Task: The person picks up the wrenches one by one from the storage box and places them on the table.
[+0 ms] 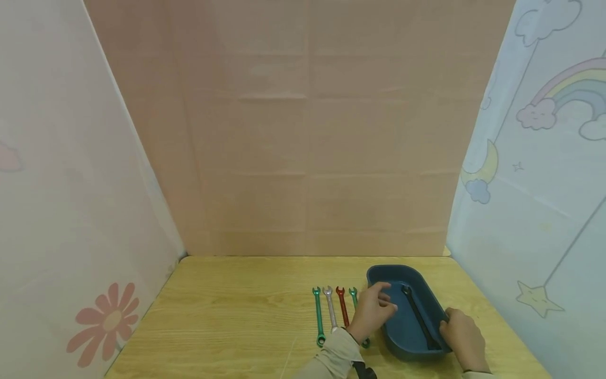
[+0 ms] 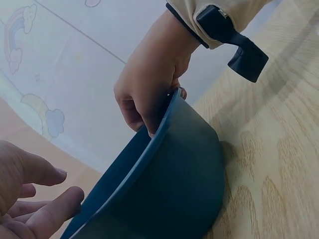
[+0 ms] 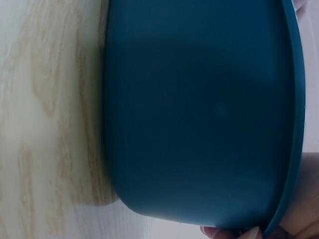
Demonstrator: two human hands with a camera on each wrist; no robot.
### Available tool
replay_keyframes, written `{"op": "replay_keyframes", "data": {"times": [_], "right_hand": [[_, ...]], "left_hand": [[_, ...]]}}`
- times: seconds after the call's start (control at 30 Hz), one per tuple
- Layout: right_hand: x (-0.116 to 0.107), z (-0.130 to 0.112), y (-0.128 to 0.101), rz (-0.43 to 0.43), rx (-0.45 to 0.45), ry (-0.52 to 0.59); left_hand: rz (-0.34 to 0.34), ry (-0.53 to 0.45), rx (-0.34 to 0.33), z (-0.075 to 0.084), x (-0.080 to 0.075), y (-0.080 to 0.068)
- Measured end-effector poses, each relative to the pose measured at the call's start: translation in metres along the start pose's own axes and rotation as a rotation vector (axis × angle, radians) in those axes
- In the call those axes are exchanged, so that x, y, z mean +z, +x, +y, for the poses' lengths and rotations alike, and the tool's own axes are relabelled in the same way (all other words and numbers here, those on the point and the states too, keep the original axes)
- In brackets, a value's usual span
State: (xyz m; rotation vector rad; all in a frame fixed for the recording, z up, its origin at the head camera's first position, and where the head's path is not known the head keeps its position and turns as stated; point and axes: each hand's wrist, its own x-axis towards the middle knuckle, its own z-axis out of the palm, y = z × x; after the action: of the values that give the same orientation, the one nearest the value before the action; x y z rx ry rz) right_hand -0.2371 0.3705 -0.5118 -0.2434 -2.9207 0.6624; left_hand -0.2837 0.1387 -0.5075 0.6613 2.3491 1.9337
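A dark blue plastic tub stands at the right of the table, with a black wrench lying slantwise inside it. My right hand grips the tub's right rim; in the left wrist view the fingers of this right hand bend over the rim into the tub. Over the left rim is my left hand, its thumb and fingers apart and nothing seen between them. The left wrist view has this left hand beside the rim; whether it touches is unclear. The tub's wall fills the right wrist view.
Left of the tub, several wrenches lie in a row: a green wrench, a silver wrench, a red wrench and another green one, partly behind my left hand. The wooden table meets a brown backdrop and printed side walls.
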Motion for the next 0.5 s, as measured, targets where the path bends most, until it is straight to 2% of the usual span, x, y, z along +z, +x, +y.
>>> {"op": "replay_keyframes", "data": {"times": [0.2,0.5], "right_hand": [[0.0001,-0.001,0.0008,0.018,-0.01,-0.023],[-0.0012,-0.0027,-0.0016,0.025,-0.009,-0.01]], "left_hand": [[0.004,0.008,-0.012,-0.0011,0.0022,0.0009],[0.001,0.048,0.034,-0.0036,0.0073,0.0016]]}}
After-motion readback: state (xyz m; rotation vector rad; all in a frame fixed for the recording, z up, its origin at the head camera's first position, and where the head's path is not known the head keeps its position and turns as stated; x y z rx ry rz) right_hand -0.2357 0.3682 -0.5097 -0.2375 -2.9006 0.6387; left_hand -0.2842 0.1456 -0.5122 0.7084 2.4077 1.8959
